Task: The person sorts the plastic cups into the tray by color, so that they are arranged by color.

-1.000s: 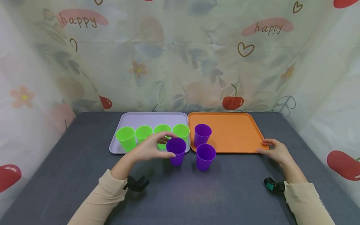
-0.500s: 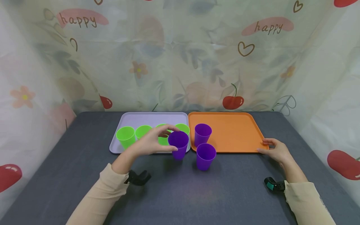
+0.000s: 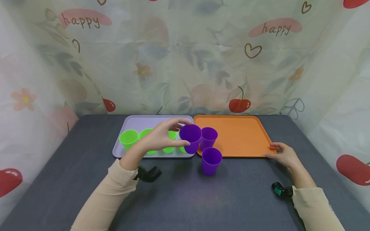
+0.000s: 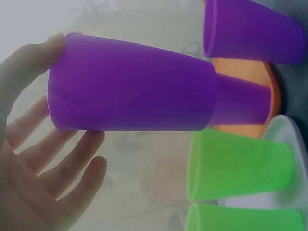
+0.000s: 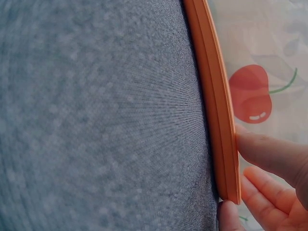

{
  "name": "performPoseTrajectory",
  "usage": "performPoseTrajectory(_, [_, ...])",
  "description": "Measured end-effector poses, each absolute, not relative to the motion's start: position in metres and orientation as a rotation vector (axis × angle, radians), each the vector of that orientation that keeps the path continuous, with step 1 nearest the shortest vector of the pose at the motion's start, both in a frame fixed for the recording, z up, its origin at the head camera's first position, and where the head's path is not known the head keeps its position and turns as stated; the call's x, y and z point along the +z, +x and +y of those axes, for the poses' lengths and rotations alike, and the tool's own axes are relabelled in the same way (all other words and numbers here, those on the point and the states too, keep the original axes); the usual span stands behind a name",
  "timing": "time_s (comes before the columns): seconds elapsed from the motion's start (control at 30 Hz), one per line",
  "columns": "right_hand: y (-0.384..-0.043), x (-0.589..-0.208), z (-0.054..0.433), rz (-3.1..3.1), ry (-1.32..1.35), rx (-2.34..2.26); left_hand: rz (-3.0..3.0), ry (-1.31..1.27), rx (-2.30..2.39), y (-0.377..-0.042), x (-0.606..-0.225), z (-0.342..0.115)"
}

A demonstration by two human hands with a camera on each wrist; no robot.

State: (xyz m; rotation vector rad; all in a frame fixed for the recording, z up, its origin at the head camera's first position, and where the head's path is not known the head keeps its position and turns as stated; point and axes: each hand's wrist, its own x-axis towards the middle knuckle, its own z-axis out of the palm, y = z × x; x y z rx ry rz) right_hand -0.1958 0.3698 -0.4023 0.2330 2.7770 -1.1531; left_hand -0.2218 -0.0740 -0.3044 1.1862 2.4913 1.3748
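My left hand holds a purple cup near its rim, thumb on the near side and fingers on the far side. The cup hangs upright in the air where the two trays meet, partly hiding a green cup. Just right of it, a second purple cup stands at the left end of the orange tray. A third purple cup stands on the dark table before that tray. At the orange tray's front right corner, my right hand pinches the rim between thumb and fingers.
Several green cups stand in a row on the lavender tray, left of the orange one; the left hand blocks parts of them. A patterned cloth hangs behind the dark table and at both sides.
My left hand has raised the purple cup and carried it forward and to the right, from the front edge of the lavender tray toward the orange tray. The right hand stays put.
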Motion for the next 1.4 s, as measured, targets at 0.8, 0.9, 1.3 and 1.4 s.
performPoseTrajectory(0.8, [-0.196,-0.403,0.371,2.772,0.23,-1.138,2.43,1.311,1.413,-0.234,-0.275,-0.025])
performPoseTrajectory(0.9, [-0.196,-0.403,0.371,2.772,0.227,-1.138,2.421,1.324,1.42,-0.237,-0.274,-0.019])
performPoseTrajectory(1.3, [-0.197,-0.403,0.371,2.78,0.232,-1.142,2.397,1.352,1.405,-0.25,-0.281,0.007])
performPoseTrajectory(1.4, [-0.197,-0.403,0.371,2.779,0.232,-1.142,2.398,1.354,1.391,-0.252,-0.283,0.014])
